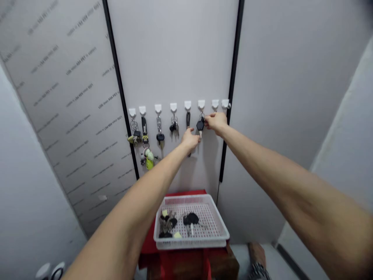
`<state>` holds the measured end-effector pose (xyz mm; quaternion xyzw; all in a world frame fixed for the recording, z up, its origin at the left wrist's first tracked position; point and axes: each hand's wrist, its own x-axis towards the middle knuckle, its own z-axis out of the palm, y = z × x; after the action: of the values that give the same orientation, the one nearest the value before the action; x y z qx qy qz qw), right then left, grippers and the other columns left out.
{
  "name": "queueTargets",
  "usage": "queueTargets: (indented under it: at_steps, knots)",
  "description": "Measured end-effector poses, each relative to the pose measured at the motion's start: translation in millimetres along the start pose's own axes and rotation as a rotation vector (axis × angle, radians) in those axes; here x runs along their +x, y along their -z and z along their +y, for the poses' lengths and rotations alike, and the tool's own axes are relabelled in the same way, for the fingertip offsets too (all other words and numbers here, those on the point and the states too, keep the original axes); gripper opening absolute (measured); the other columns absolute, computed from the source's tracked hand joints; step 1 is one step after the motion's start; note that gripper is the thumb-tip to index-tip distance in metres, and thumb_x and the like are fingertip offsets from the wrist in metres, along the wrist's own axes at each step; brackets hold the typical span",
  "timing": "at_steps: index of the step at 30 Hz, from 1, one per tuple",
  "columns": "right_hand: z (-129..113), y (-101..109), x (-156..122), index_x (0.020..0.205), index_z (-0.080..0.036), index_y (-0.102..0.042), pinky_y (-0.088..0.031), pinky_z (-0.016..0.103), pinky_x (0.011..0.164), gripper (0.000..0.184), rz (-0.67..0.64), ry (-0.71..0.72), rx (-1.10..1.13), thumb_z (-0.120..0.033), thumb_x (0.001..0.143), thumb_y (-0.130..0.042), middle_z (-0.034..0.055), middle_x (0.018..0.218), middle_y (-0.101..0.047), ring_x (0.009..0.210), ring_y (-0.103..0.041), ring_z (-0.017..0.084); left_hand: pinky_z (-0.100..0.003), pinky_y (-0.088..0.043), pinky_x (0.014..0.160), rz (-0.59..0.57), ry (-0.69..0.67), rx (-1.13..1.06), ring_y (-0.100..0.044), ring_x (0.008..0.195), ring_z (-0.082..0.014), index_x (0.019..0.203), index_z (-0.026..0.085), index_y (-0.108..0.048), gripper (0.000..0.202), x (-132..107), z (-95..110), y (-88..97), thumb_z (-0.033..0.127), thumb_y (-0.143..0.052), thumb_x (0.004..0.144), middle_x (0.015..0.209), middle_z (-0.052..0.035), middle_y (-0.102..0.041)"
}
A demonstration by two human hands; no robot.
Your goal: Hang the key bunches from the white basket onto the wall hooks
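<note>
Wall [175,54]: pale, at back.
Basket [190,242]: white, below, holding loose keys [191,219].
Left hand [190,141]: half-curled before strap [188,118], beside key [200,125]; cannot tell whether gripping.
Right hand [216,121]: nearly closed, pinching key's right edge.
Key: hangs from sixth hook [201,104] from left, head up, blade down, long axis near-vertical.

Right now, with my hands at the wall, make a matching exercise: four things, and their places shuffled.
1. White basket
2. Yellow-green charm
3. Right hand
4. Left hand

A. Just right of the black key head
B. On red cloth
C. By the key's metal blade
D. Below the second hook from the left

Pairs: 1-B, 2-D, 3-A, 4-C
</note>
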<state>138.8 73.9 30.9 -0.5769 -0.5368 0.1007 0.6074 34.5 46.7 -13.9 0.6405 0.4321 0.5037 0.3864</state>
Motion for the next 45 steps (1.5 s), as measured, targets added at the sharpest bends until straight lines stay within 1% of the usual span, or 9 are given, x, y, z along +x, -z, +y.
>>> queueTargets:
  at_steps: [5,11,13,16,23,28,35,40,45]
  knots:
    - [37,2,-50,0.082,-0.011,-0.053,-0.036,0.015,0.042,0.022,-0.089,0.022,-0.046,-0.016,0.063,-0.044,0.0031,0.065,-0.054,0.044,-0.045,0.004,-0.018,-0.037,0.055,-0.107,-0.007,0.193,-0.049,0.057,-0.0064,0.101,0.014,-0.039,0.04,-42,-65,8.3,0.008,-0.041,0.062,0.081,-0.005,-0.053]
    - [105,-14,-161,0.071,-0.011,-0.058,-0.035,0.016,0.045,0.018,-0.911,0.055,-0.358,-0.013,0.058,-0.047,-0.0001,0.055,-0.055,0.047,-0.046,0.007,-0.023,-0.038,0.064,-0.314,0.004,0.541,-0.05,0.07,-0.0127,0.092,0.011,-0.048,0.032,-108,-140,25.0,0.012,-0.042,0.061,0.084,-0.0084,-0.055]
    - [124,-21,-193,0.07,-0.013,-0.059,-0.036,0.017,0.049,0.018,-1.044,0.141,-0.44,-0.015,0.054,-0.05,-0.0006,0.059,-0.057,0.054,-0.049,0.008,-0.025,-0.038,0.067,-0.366,0.002,0.653,-0.05,0.074,-0.0148,0.089,0.011,-0.051,0.03,-128,-155,29.7,0.012,-0.041,0.06,0.085,-0.0089,-0.056]
    - [138,-26,-223,0.077,-0.016,-0.058,-0.036,0.018,0.054,0.025,-1.061,0.218,-0.507,-0.023,0.055,-0.05,0.0011,0.069,-0.059,0.062,-0.051,0.011,-0.027,-0.037,0.068,-0.427,-0.01,0.792,-0.05,0.076,-0.017,0.085,0.013,-0.053,0.029,-149,-168,34.6,0.01,-0.04,0.059,0.082,-0.0084,-0.057]
    - [134,-28,-233,0.082,-0.018,-0.057,-0.036,0.025,0.062,0.031,-0.932,0.278,-0.74,-0.028,0.054,-0.047,0.0072,0.085,-0.057,0.077,-0.051,0.019,-0.03,-0.035,0.074,-0.446,0.002,1.047,-0.047,0.087,-0.0196,0.088,0.017,-0.052,0.035,-154,-161,58.0,0.011,-0.041,0.056,0.093,-0.0089,-0.054]
    - [128,-32,-230,0.08,-0.015,-0.058,-0.037,0.027,0.066,0.03,-0.907,0.244,-0.813,-0.022,0.054,-0.046,0.0105,0.085,-0.056,0.08,-0.05,0.021,-0.042,-0.025,0.079,-0.49,0.013,1.326,-0.047,0.083,-0.0214,0.072,0.018,-0.056,0.02,-156,-153,71.4,0.016,-0.045,0.056,0.081,-0.0075,-0.058]
    - [121,-50,-239,0.094,-0.015,-0.052,-0.035,0.024,0.073,0.041,-0.951,0.349,-0.392,-0.02,0.053,-0.047,0.007,0.092,-0.055,0.084,-0.048,0.017,-0.03,-0.033,0.07,-0.373,0.124,0.999,-0.049,0.068,-0.0139,0.063,0.016,-0.054,0.012,-143,-153,73.5,0.017,-0.044,0.058,0.067,-0.0018,-0.058]
    - [121,-58,-234,0.073,-0.012,-0.057,-0.037,0.021,0.059,0.022,-1.018,0.144,-0.112,-0.016,0.057,-0.043,0.0016,0.068,-0.058,0.063,-0.05,0.011,-0.019,-0.035,0.055,-0.384,0.108,0.868,-0.047,0.06,-0.0095,0.07,0.013,-0.054,0.017,-128,-138,76.2,0.015,-0.04,0.06,0.064,-0.0006,-0.056]
    - [114,-52,-223,0.062,-0.011,-0.053,-0.033,0.017,0.049,0.015,-0.948,0.024,0.067,-0.021,0.06,-0.043,-0.002,0.053,-0.051,0.048,-0.041,0.006,-0.017,-0.036,0.051,-0.37,0.095,0.624,-0.045,0.053,-0.0068,0.067,0.01,-0.052,0.016,-120,-124,75.6,0.015,-0.038,0.062,0.056,0.0005,-0.053]
